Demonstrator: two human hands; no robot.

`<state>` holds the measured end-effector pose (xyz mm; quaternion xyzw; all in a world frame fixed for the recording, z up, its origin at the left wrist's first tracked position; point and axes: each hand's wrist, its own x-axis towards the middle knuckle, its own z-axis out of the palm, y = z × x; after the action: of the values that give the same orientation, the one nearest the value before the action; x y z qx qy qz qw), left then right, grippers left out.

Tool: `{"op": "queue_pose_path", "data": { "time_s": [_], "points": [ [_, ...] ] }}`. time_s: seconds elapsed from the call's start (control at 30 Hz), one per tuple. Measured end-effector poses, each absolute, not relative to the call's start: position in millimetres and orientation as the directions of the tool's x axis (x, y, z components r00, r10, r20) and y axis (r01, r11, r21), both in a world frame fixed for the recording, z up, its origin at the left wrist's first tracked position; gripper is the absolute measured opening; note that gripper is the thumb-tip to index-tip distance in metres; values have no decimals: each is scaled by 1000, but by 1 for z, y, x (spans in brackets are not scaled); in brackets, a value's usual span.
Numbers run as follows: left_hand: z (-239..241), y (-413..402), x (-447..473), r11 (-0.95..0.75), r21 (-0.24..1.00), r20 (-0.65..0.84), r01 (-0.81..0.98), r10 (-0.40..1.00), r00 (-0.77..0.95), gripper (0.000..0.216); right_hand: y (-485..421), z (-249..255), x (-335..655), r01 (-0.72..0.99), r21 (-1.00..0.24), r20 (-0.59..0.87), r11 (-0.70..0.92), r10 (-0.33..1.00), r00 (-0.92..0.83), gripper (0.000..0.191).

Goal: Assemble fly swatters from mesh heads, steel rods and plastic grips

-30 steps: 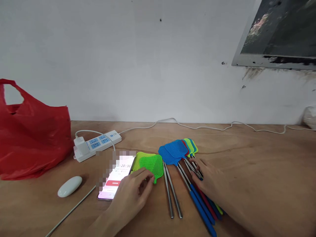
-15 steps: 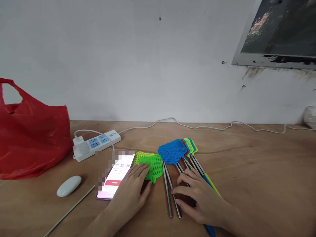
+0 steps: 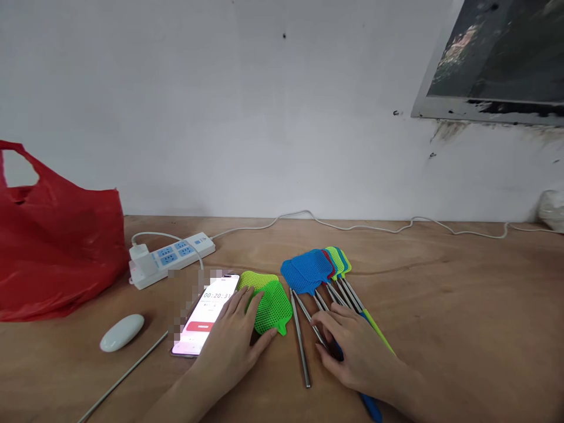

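Note:
My left hand is closed at the left edge of a bright green fly swatter head, fingers over its mesh and thumb by its stem end. A yellow-green swatter head lies partly under it. My right hand pinches a metal rod between thumb and fingers; its lower end is hidden by the hand. A second metal rod lies loose between my hands. Behind and under my right hand are several assembled fly swatters with overlapping blue heads, a red one and yellow-green ones; some handles are covered.
Left of my left hand lies a lit phone showing a timer. A white power strip, a white mouse-shaped object and a red plastic bag stand farther left. A white cable runs along the wall.
My right hand has closed on one of the two rods, and the rod's lower end has swung right. The green head has turned and tilted under my left hand.

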<state>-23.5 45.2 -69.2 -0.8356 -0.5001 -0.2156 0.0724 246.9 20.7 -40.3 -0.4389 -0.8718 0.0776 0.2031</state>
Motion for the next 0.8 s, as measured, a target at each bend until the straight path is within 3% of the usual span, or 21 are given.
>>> {"op": "queue_pose_path", "data": {
  "time_s": [0.2,0.43,0.57,0.7,0.8],
  "points": [
    [-66,45,-21,-476,79,403,876,819,408,62,20,-41,247,744,-301,237,596,803,-547,33],
    [-65,45,-22,-453,201,407,868,845,347,61,20,-44,247,723,-375,268,581,814,-515,29],
    [-61,44,-20,-430,206,436,879,844,311,65,24,-44,248,671,-512,336,536,844,-419,27],
    [-49,42,-18,-417,240,419,877,859,294,59,31,-40,256,478,-786,275,393,914,-299,22],
    [-45,41,-18,-410,279,415,868,867,276,61,35,-35,263,327,-905,206,272,953,-221,14]
  ]
}}
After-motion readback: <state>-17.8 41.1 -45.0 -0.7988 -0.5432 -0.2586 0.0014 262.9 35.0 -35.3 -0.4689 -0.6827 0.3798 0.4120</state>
